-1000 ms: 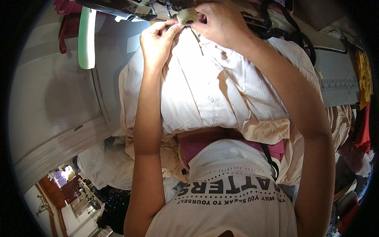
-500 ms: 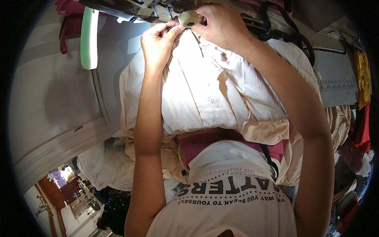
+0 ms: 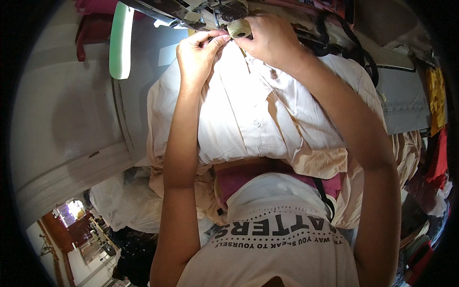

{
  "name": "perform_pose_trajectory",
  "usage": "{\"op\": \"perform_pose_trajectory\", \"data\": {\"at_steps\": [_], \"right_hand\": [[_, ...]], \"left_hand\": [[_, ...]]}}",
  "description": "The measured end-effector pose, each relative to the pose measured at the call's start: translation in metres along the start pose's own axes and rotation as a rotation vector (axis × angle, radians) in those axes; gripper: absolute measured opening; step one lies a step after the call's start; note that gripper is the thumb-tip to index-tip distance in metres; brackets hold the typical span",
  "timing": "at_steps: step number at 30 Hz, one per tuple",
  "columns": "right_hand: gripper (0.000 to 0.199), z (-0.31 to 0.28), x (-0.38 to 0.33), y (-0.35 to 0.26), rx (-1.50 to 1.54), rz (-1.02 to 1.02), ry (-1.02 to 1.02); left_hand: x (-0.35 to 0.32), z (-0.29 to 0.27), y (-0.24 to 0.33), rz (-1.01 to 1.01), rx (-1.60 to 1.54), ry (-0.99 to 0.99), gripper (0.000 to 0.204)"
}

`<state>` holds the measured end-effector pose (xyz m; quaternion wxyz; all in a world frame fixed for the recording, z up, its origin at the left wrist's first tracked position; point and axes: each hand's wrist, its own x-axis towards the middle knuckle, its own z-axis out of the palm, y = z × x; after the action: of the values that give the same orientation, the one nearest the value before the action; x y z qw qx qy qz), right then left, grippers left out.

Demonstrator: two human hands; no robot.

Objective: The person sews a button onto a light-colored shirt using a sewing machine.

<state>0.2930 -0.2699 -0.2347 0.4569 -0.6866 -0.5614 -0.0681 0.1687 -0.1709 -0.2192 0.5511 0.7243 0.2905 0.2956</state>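
A cream-white buttoned shirt (image 3: 234,119) lies bunched across the table, its far end running up to a sewing machine (image 3: 210,13). At that far end my left hand (image 3: 196,60) is closed, thumb and forefinger pinching the cloth just left of a ribbed beige knob (image 3: 239,29). My right hand (image 3: 275,40) is curled right beside the knob, its thumb low against it over the shirt's edge. The knob and the hand's own back hide most of its fingertips, so what they grip is not visible. Bright light falls on the cloth between my hands.
A pale green strip-shaped object (image 3: 121,45) stands out over the table's left part. Black cables (image 3: 366,60) loop at the right, above a grey surface with ruler markings (image 3: 406,107). Clear plastic bags (image 3: 126,201) sit at lower left; yellow cloth (image 3: 436,98) hangs far right.
The view has shifted a little, so the machine, knob and both hands appear slightly further right and lower. My left hand keeps its pinch; the shirt looks nearly the same.
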Motion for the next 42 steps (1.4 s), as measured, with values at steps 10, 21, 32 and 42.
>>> {"op": "perform_pose_trajectory", "data": {"at_steps": [10, 21, 32, 42], "right_hand": [[0.026, -0.003, 0.001, -0.007, -0.017, 0.051, -0.102], [0.024, -0.010, 0.005, -0.007, -0.026, 0.117, -0.197], [0.015, -0.082, -0.016, 0.006, -0.217, 0.062, -0.145], [0.009, -0.183, -0.101, 0.020, -0.044, 0.313, 0.244]], "left_hand": [[0.003, -0.008, -0.011, 0.005, 0.124, 0.001, 0.009], [0.004, -0.004, -0.006, 0.045, 0.071, -0.056, 0.011], [0.010, -0.015, -0.021, 0.421, 0.022, 0.022, 0.004], [0.017, -0.020, -0.029, 0.528, 0.200, 0.222, 0.007]]}}
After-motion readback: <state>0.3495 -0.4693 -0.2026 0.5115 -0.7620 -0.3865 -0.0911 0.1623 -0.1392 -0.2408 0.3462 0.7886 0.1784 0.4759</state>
